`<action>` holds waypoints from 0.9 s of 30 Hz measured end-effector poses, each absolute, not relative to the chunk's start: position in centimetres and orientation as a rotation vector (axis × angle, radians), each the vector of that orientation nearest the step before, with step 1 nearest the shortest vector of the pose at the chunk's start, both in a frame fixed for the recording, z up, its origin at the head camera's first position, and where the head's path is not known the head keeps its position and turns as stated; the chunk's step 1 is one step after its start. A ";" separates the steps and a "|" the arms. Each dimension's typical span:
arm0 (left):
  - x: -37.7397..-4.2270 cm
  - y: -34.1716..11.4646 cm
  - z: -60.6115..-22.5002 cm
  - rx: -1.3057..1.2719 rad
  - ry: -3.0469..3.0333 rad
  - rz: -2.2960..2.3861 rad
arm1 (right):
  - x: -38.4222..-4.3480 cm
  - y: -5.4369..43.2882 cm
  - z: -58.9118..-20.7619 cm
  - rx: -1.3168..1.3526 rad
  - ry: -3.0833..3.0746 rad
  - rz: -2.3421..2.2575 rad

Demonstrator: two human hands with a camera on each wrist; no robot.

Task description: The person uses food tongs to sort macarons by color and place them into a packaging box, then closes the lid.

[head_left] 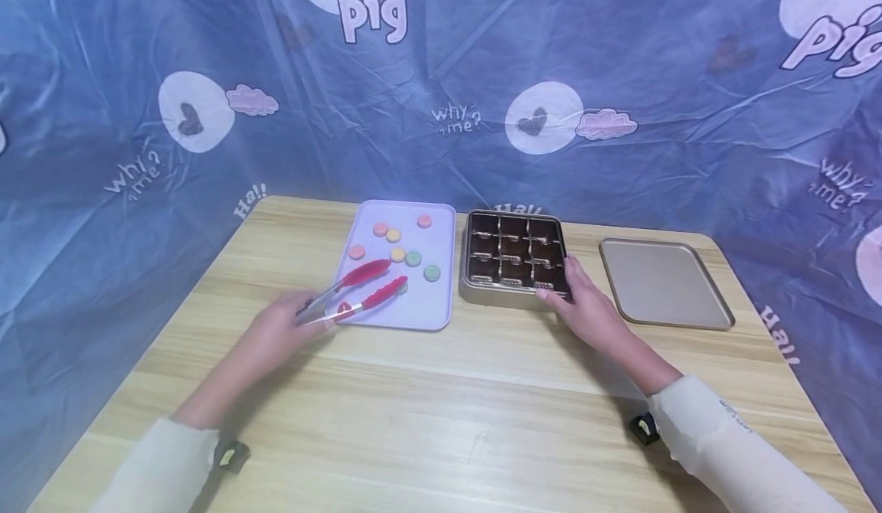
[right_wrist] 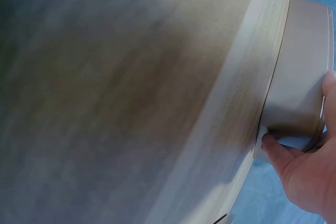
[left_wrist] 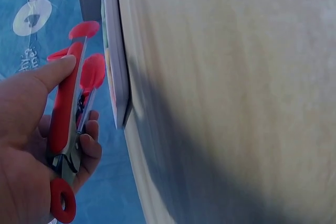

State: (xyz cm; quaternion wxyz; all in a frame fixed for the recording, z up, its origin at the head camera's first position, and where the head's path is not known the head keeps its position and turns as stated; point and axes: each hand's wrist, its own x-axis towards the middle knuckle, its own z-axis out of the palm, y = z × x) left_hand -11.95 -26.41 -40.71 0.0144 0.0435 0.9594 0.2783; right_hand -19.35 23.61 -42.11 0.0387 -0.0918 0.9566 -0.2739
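Observation:
My left hand (head_left: pixel 285 323) grips red-tipped metal tongs (head_left: pixel 367 272) over the near left part of a lilac tray (head_left: pixel 427 318). The tong tips are spread apart. Several macaron-like rounds lie on the tray: pink ones (head_left: pixel 424 221), yellow ones (head_left: pixel 393 235) and green ones (head_left: pixel 431 272). One green round is partly hidden by the nearer tong tip. In the left wrist view the thumb lies along the tongs' red handle (left_wrist: pixel 67 108). My right hand (head_left: pixel 587 304) holds the near right corner of a metal tin (head_left: pixel 503 295), which has a brown compartment insert (head_left: pixel 514 249).
A shallow gold-toned lid (head_left: pixel 668 283) lies on the table right of the tin. The wooden table (head_left: pixel 441 413) ends at the back against a blue printed cloth (head_left: pixel 441 61). The tin stands close beside the tray's right edge.

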 end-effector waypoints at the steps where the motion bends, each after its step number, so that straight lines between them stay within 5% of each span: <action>1: -11.9 -26.3 -40.8 0.141 2.987 0.862 | -19.4 23.6 -42.1 -0.283 2.934 -0.838; 27: -12.0 -25.3 -41.7 0.183 3.037 0.764 | -19.5 23.7 -42.3 -0.294 2.944 -0.839</action>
